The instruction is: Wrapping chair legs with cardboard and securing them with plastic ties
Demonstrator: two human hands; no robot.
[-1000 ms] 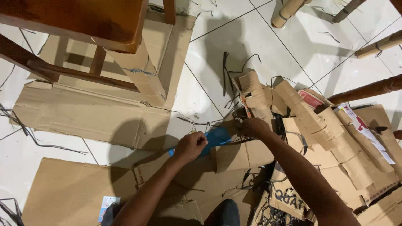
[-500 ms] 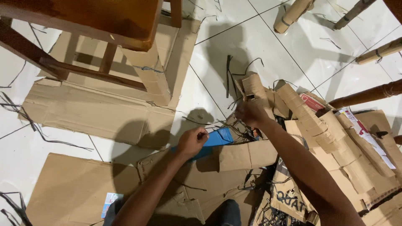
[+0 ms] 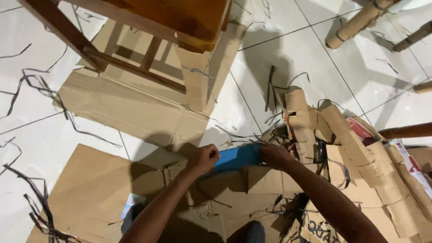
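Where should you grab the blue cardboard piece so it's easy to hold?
Probably by its two short ends, one from each side. The blue cardboard piece is flat and long, lying crosswise, and that is how it is held now: left hand pinching the left end, right hand on the right end.

The floor (image 3: 315, 58) is glossy white tile, smooth enough to throw back soft light, with thin dark grout lines. On it lie sheets of matt brown cardboard (image 3: 130, 112), creased and rough at the cut edges, and a heap of folded cardboard strips (image 3: 355, 157) of the same dull paper, among black plastic straps (image 3: 27, 81). The stool (image 3: 180, 18) is varnished wood with a warm sheen, and the blue card (image 3: 237, 156) looks smooth and matt.
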